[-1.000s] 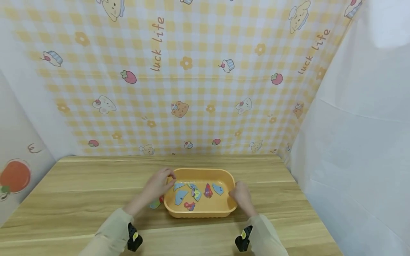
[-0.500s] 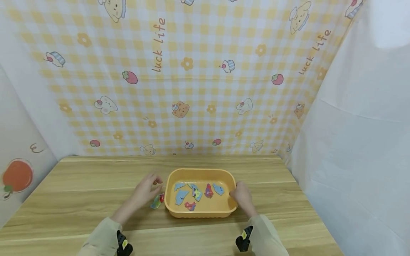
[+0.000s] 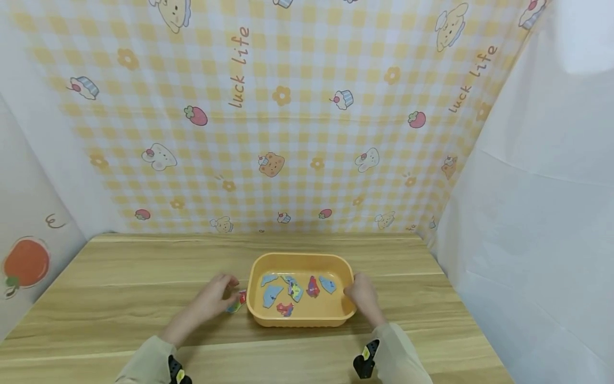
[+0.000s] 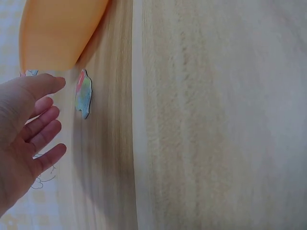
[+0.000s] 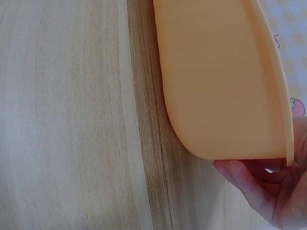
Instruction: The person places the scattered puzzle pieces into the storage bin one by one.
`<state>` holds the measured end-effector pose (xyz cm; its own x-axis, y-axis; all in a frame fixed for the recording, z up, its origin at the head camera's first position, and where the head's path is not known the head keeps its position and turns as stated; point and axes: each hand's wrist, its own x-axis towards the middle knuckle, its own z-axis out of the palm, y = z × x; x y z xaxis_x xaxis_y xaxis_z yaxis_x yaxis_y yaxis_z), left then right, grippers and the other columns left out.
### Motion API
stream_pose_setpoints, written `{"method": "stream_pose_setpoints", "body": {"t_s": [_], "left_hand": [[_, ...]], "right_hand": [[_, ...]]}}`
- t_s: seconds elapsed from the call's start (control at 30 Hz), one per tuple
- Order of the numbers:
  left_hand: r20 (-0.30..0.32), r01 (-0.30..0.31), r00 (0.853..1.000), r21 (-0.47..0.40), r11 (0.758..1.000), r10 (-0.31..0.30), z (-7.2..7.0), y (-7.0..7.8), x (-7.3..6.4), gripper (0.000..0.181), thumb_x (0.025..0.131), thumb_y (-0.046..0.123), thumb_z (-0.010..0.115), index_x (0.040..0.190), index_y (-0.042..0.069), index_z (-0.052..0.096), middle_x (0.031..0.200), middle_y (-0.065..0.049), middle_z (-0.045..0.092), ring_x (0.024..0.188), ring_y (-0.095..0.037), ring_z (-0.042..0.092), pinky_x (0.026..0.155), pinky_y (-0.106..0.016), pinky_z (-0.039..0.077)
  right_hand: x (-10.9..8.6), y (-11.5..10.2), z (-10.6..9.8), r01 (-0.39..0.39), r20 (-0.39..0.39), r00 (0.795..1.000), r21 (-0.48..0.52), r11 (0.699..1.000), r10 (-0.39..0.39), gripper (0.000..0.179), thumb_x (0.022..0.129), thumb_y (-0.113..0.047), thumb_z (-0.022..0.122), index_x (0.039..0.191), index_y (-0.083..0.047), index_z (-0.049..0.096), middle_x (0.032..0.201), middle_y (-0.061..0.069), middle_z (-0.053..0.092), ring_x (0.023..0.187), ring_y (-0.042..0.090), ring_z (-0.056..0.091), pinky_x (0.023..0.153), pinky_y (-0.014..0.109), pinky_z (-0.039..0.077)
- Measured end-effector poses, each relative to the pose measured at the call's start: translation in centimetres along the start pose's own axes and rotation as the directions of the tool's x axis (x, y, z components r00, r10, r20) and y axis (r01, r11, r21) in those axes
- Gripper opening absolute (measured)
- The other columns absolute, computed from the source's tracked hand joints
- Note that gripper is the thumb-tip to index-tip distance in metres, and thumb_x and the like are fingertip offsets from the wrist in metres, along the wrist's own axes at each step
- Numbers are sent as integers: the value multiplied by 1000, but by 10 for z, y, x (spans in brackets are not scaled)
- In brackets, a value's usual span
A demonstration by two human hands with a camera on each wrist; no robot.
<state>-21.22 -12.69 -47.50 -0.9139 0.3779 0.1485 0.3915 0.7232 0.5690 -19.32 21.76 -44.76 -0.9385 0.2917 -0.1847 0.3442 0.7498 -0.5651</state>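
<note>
A yellow-orange plastic basin [image 3: 326, 314] stands on the table with several flat, irregular printed pieces in it, such as a blue piece [image 3: 272, 295] and a red-purple piece [image 3: 313, 287]. My right hand [image 3: 362, 294] grips the basin's right end; in the right wrist view its fingers [image 5: 240, 175] lie against the outer wall. Just left of the basin, a flat red, green and blue piece [image 4: 84, 94] lies on the wood. My left hand [image 3: 217, 296] hovers beside that piece with fingers spread and loosely bent, holding nothing; in the head view it partly covers the piece.
The wood-grain table [image 3: 134, 288] reaches back to a yellow checked cloth [image 3: 297, 186] with cartoon prints. White sheeting [image 3: 527, 224] hangs on the right, and a printed white cloth [image 3: 29, 213] on the left.
My left hand has drawn back from the basin's left rim, moving left and down to the loose piece. My right hand has stayed at the basin's right end.
</note>
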Motion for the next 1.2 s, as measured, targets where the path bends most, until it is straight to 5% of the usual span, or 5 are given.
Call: {"method": "stream_pose_setpoints", "body": {"t_s": [0.33,0.83,1.2], "left_hand": [[100,96,990,40,995,-99,2,4,-5,40,71,16,75,101,-5,58,89,-8,52,81,-18,49,73,-34,46],[100,104,989,71,992,-110,4,7,2,19,69,7,72,71,-2,55,71,-8,46,61,-15,42,50,-22,36],[65,132,989,56,990,-135,8,6,6,24,62,2,73,55,3,50,59,-3,44,54,-13,38,45,-20,31]], "right_hand": [[0,-1,2,-4,4,1000,-4,1000,4,21,73,3,58,93,9,59,76,13,60,63,17,56,52,25,50],[0,-2,2,17,-7,1000,-29,999,-17,19,73,1,60,91,8,60,74,12,60,61,17,56,52,25,50],[-1,-1,0,12,3,1000,-16,1000,-12,21,74,2,60,93,10,58,76,14,60,63,18,56,53,26,50]]}}
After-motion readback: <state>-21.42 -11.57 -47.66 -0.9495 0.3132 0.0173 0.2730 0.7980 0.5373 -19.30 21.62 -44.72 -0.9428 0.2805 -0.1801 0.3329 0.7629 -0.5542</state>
